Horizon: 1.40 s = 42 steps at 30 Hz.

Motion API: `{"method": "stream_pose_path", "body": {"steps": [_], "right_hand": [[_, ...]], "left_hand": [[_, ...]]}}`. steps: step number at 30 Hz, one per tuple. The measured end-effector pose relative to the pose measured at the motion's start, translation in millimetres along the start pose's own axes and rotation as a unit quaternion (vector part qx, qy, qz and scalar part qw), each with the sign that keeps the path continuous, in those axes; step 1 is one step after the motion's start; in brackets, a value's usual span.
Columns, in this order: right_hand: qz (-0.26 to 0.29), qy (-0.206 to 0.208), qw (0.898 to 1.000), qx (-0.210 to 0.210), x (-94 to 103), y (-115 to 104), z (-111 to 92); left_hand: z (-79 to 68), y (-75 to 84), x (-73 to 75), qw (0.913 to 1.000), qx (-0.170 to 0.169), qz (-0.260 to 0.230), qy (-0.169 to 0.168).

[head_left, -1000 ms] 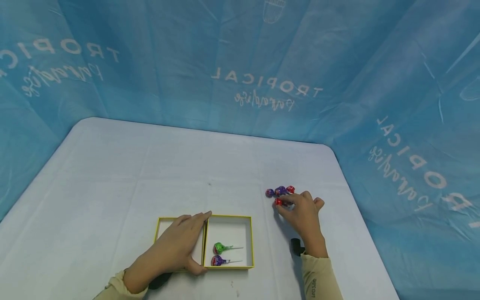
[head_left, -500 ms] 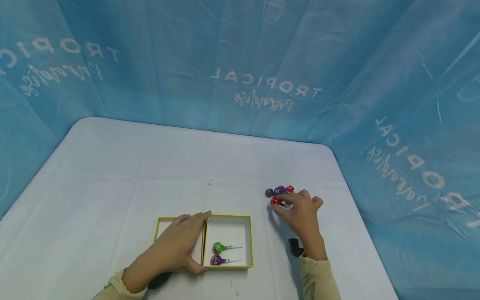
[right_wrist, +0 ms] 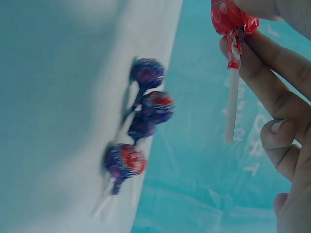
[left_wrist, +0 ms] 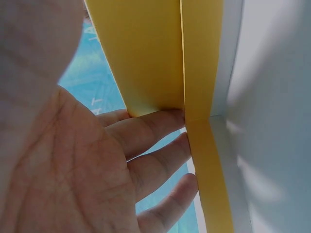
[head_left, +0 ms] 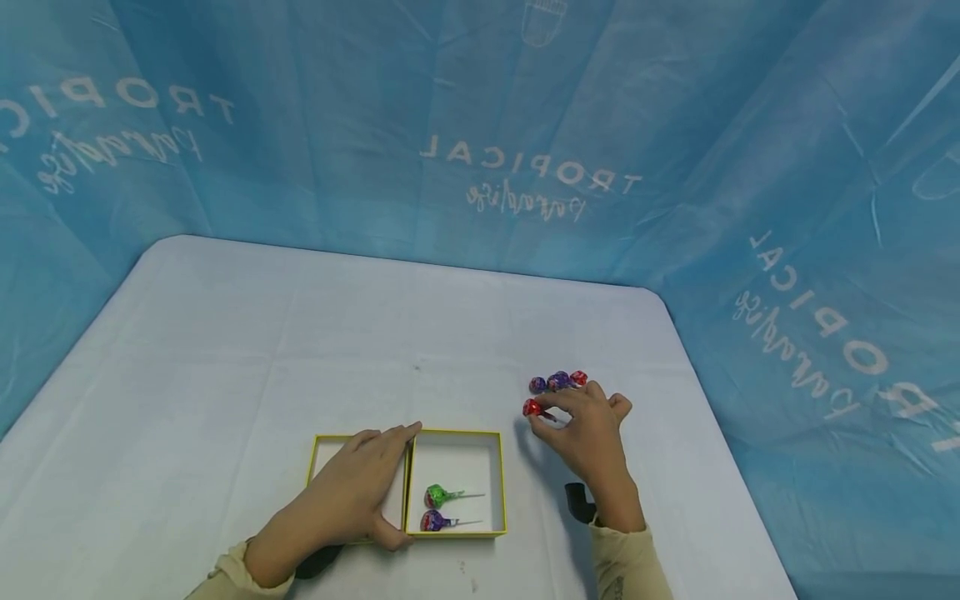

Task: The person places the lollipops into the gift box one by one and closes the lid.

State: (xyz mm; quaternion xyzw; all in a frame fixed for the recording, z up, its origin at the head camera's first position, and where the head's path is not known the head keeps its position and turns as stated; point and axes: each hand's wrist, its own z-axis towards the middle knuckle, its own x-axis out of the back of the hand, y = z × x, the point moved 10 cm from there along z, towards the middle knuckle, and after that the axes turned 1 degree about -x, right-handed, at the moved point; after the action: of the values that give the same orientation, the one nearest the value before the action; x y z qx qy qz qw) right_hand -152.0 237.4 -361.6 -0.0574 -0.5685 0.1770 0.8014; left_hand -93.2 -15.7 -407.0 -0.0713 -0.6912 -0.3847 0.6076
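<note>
My right hand [head_left: 588, 429] pinches a red-wrapped lollipop [head_left: 531, 407] between thumb and fingers, above the white table. In the right wrist view the red lollipop's white stick [right_wrist: 232, 107] points down, free of the fingers. My left hand [head_left: 352, 492] spans the two shallow yellow-edged boxes where they meet, thumb at the near side and fingertips at the far side. Its fingers [left_wrist: 158, 167] touch a yellow wall in the left wrist view. Inside the right box [head_left: 503, 483] lie a green lollipop [head_left: 435, 497] and a purple lollipop [head_left: 432, 522]. The left box [head_left: 312, 460] is mostly hidden under my hand.
Just beyond my right hand lies a small group of lollipops, with purple ones [head_left: 558, 381] and a red one [head_left: 578, 378]. Beneath everything is a white-covered table [head_left: 337, 333]. Blue curtains [head_left: 360, 200] with white lettering hang behind it and at both sides.
My right hand has drawn the red lollipop leftward, away from the group and nearer the right box. My left hand and the boxes have stayed put.
</note>
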Motion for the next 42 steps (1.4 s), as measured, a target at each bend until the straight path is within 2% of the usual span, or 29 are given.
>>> {"method": "stream_pose_path", "body": {"steps": [7,14,26,42], "right_hand": [[0.006,0.022,0.999,0.044,13.1,-19,0],[0.003,0.027,0.997,0.071,14.4,-33,1],[-0.003,0.024,0.996,0.09,17.9,-52,0],[0.018,0.013,0.992,0.121,14.3,-74,-5]], "left_hand": [[-1.9,1.1,1.9,1.0,-0.006,-0.002,0.006],[-2.2,0.5,0.4,1.0,-0.007,-0.004,0.004],[-1.5,-0.6,-2.0,1.0,-0.002,-0.004,-0.004],[0.4,-0.4,-2.9,0.9999,0.002,-0.009,-0.01]]}}
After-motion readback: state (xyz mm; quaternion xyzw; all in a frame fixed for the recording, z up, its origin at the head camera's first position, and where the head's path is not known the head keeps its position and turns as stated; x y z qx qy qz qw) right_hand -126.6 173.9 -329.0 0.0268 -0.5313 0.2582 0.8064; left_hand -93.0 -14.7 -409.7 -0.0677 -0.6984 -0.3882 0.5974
